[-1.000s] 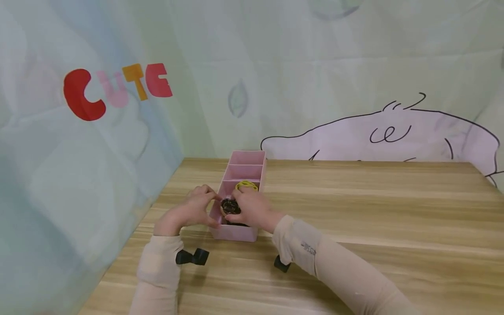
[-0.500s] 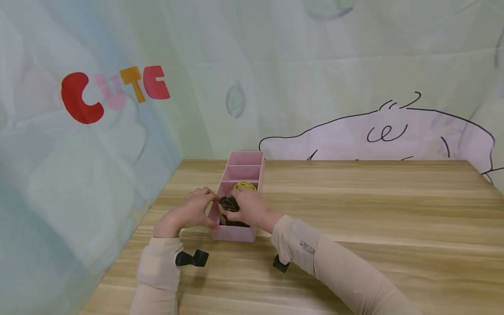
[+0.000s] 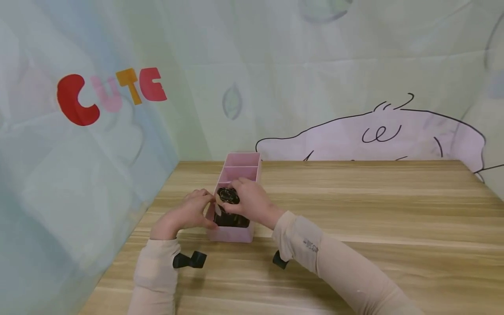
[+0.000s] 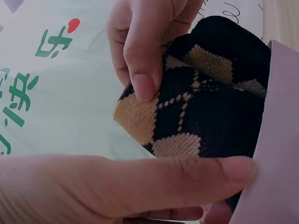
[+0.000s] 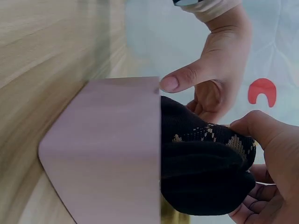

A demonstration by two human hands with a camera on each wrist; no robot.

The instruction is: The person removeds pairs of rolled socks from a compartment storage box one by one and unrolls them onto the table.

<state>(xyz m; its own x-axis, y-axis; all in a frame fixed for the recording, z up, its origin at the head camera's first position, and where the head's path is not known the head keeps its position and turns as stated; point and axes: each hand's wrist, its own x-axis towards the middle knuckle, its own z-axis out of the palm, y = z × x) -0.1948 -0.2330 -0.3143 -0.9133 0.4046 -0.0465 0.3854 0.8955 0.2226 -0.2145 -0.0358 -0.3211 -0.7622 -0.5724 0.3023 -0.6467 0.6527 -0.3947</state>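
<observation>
Dark patterned sock (image 4: 180,123): black knit with tan and beige diamonds and a dotted, light crossing line. It lies in the near compartment of a pink divided box (image 3: 230,235), its upper end folded and raised above the rim. More black fabric lies layered against it; whether all of it is one piece cannot be determined.

Right hand (image 3: 253,203): bent thumb and fingers brought together on the sock's upper end, pinching the knit between them; the gap is no more than the thickness of the fabric.

Left hand (image 3: 189,214): thumb and bent fingers set well apart, holding the box by its left side. The thumb tip touches the rim at the near left corner, just beside the sock; the other fingertips lie farther along that side and are partly hidden.

A yellow item (image 5: 175,213) shows in part beneath the black fabric at the box's edge. Two farther compartments of the box are visible beyond the right hand.

The box stands on a wood-grain table (image 3: 354,210). Both forearms wear pale sleeves (image 3: 346,262). Behind the table hangs a printed cloth (image 3: 197,96) with the coloured letters "CUTE" at left.
</observation>
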